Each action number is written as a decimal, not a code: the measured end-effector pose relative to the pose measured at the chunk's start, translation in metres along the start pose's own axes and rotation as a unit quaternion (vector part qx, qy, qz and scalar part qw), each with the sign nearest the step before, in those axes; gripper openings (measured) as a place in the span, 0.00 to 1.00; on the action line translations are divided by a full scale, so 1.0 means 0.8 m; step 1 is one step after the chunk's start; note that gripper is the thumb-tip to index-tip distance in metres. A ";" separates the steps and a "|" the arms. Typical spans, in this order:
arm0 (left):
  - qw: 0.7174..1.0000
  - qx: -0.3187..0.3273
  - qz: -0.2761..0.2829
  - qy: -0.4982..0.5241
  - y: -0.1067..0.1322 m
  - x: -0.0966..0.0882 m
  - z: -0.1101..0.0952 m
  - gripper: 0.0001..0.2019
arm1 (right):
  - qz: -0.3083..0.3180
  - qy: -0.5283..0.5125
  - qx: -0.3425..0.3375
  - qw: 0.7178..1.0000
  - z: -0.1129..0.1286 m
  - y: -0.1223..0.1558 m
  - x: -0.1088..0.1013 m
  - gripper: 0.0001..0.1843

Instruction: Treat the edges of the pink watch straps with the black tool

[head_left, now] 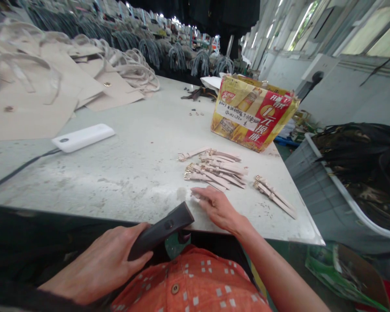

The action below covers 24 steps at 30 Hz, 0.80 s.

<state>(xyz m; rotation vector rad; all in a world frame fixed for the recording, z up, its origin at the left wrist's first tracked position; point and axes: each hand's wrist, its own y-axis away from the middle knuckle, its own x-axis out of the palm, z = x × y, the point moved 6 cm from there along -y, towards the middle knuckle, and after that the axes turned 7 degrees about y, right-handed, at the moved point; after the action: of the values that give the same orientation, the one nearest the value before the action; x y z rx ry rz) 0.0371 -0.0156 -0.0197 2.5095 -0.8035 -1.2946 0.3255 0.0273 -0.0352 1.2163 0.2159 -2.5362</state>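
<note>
One dark handheld device (160, 229) in the left hand (108, 258), fingers wrapped round its body, likely for a steady grip | right hand (219, 208): fingers loosely extended, apparently empty, just beside the pale buckled straps (218, 170) | straps piled on the table (143, 169) near the person, probably for easy reach | yellow-and-red carton (247, 113) behind them

The left grip (117, 249) comes in from the lower left, back of the hand upward, its curled digits closed firmly, with the thumb (140, 262) along the near side. The bare left wrist (71, 277) lies low beside the torso (201, 286). The bare right forearm (273, 264) slants inward and forward; the right grip (219, 209) reaches farther out, relaxed, its fingers (204, 196) loosely extended leftward.
</note>
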 end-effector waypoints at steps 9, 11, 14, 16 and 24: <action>1.000 -0.030 -0.003 -0.002 0.009 -0.010 0.020 0.20 | -0.044 -0.075 0.019 0.996 0.012 -0.027 0.026 0.29; 1.000 -0.030 -0.004 0.004 0.010 -0.010 0.020 0.21 | -0.017 -0.023 0.051 0.998 0.009 -0.008 0.026 0.27; 1.000 -0.016 -0.007 0.009 0.008 -0.008 0.014 0.17 | 0.010 0.056 0.085 0.995 0.006 0.024 0.018 0.25; 1.000 -0.011 0.004 0.005 0.005 -0.005 0.009 0.16 | 0.034 0.094 0.091 0.991 0.006 0.039 0.014 0.24; 0.999 0.003 0.025 -0.045 -0.008 -0.006 -0.013 0.13 | 0.092 0.158 0.029 0.983 0.021 0.047 -0.003 0.23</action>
<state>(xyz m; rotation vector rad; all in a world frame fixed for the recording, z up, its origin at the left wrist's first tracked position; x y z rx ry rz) 0.0458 -0.0079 -0.0128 2.4346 -0.8847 -1.3979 0.3275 -0.0119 -0.0225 1.5820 0.0956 -2.1984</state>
